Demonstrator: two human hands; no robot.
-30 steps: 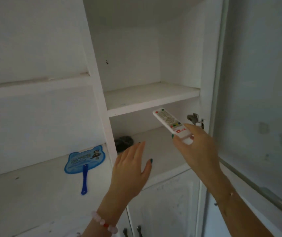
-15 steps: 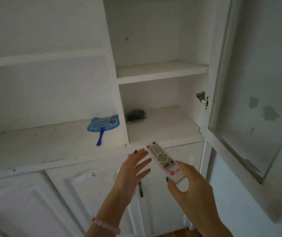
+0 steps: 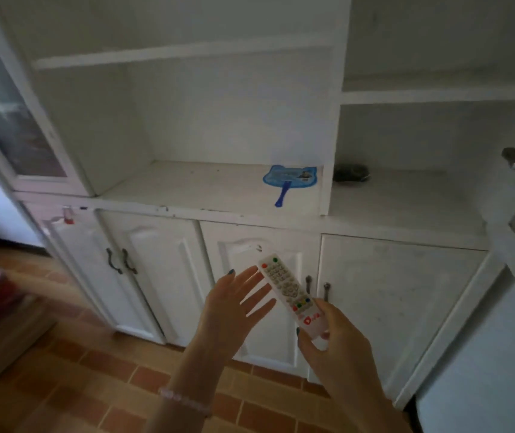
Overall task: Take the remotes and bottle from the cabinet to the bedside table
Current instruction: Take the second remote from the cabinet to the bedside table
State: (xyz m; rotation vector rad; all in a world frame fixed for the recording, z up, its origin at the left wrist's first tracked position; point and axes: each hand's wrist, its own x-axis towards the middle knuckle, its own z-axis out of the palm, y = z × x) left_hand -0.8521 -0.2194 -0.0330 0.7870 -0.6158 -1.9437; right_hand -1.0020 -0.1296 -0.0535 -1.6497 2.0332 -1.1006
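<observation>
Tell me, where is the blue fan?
The blue fan lies on the cabinet shelf in the head view, right of middle, beside the divider.

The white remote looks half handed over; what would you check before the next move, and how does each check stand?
1. Right hand grips the white remote at its lower end: ok.
2. Left hand open beside it, ready to receive: ok.
3. Remote clear of the cabinet doors: ok.
4. Second remote and bottle found: not ok; only a blue fan and a dark object, unidentifiable.
5. Bedside table located: cannot tell.
</observation>
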